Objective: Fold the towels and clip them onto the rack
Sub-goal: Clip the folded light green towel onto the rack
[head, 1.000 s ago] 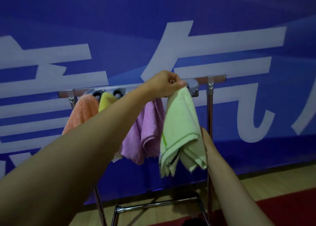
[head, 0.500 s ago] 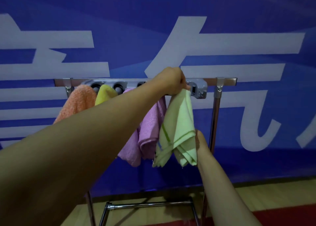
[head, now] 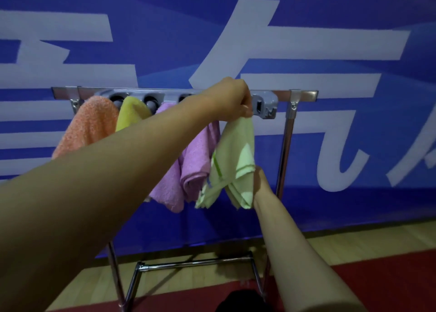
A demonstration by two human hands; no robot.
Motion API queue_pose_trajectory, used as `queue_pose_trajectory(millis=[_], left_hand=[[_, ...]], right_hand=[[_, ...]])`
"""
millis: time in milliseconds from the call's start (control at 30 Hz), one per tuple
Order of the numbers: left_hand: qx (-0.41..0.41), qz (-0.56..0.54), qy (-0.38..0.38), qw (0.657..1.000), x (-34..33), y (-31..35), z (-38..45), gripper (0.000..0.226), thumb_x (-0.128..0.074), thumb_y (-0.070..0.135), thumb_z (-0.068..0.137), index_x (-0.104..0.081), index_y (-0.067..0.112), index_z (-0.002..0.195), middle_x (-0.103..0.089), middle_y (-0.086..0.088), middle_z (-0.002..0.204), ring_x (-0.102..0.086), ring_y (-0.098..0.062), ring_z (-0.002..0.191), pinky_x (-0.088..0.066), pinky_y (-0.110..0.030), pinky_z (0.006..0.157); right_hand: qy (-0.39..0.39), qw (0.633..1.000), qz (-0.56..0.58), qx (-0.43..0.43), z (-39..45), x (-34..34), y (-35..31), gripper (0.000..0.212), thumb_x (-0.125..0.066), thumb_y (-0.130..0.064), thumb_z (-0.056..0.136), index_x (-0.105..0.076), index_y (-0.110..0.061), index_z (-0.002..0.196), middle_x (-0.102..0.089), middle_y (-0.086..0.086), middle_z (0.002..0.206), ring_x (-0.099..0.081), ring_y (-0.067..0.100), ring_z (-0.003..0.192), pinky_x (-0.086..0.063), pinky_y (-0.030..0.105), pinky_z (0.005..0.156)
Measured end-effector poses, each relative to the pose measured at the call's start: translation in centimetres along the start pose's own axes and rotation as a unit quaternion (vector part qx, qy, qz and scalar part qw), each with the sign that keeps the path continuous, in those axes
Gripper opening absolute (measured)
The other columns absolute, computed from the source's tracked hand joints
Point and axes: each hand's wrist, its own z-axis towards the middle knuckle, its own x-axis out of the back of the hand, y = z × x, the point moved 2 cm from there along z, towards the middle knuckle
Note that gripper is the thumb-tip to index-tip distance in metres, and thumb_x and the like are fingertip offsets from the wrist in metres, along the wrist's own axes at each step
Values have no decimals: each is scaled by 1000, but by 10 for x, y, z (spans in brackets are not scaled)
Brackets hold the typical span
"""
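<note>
Purple towel (head: 188, 165) beside green towel (head: 232, 163); left hand (head: 232, 100) covers clip.

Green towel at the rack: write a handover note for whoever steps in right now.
Left hand pinches the top of the green towel at the grey clip bar on the rack.
Right hand is mostly hidden behind the towel's lower edge; grip unclear.
Done: orange towel, yellow towel and pink towel hang from the bar.
Left: seat the green towel in a clip, then let go.

Blue banner wall (head: 354, 9), white characters; wooden floor (head: 354, 238), red mat (head: 389, 283).
</note>
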Motion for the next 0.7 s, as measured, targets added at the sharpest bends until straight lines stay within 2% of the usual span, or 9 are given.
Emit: queue_pose_trajectory(millis=[133,200,233,333,367,433,500,600,700], left_hand=[[1,54,13,998,-7,16,-2,23,-63,15,96,-77,5,110,-71,-20,110,-67,-38,100,-55,-43,87],[-23,75,38,996,-9,25,-5,20,-62,13,95,-78,8,107,-71,-19,109,-66,-39,101,-53,-43,86],[-46,70,49,995,-9,33,-9,19,-64,13,96,-79,11,107,-72,-17,111,-67,-38,104,-52,-41,88],[-136,4,21,990,-13,65,-28,21,-62,15,102,-79,17,114,-77,-6,114,-69,-24,107,-45,-27,89],[-163,-16,-6,987,-17,77,-36,22,-62,14,102,-78,17,116,-78,-1,112,-69,-16,101,-43,-21,86],[-205,-58,-55,976,-32,97,-51,21,-62,14,102,-78,18,115,-80,5,104,-66,-4,89,-43,-17,84],[-222,-95,-98,966,-57,110,-62,19,-62,14,102,-78,19,112,-80,7,97,-70,-3,87,-51,-22,86],[-233,-141,-154,950,-108,124,-78,19,-63,14,102,-77,21,112,-80,7,93,-74,-4,89,-53,-20,86],[-226,-184,-212,933,-166,132,-97,18,-63,14,102,-78,20,112,-80,9,90,-75,-3,88,-49,-11,79]], right_hand=[[15,998,-51,19,-7,8,-1,40,-33,-13,111,-61,1,86,-69,12,55,-67,21,43,-49,21,36],[24,994,-89,50,-3,21,5,29,-48,-12,108,-70,2,97,-76,15,76,-72,27,65,-56,25,47],[36,988,-134,74,-1,28,9,23,-56,-15,106,-74,-4,97,-78,14,83,-71,28,74,-57,27,53],[47,978,-192,61,1,59,24,20,-60,-23,105,-73,-18,90,-75,6,84,-67,22,79,-57,31,65],[49,978,-198,49,-3,72,28,17,-58,-22,106,-71,-20,94,-73,3,86,-66,18,81,-57,30,70],[37,979,-202,11,-8,103,39,16,-52,-20,108,-69,-19,107,-72,-2,95,-66,16,90,-57,30,81],[45,980,-196,-6,-15,136,52,19,-52,-19,108,-70,-17,108,-76,-2,96,-69,13,85,-59,27,77],[90,984,-153,-28,-25,182,79,19,-56,-14,106,-73,-15,97,-77,-1,76,-67,9,61,-57,23,58],[136,972,-172,-88,-32,224,111,19,-55,-12,105,-72,-17,97,-75,-2,75,-68,12,70,-58,27,66]])
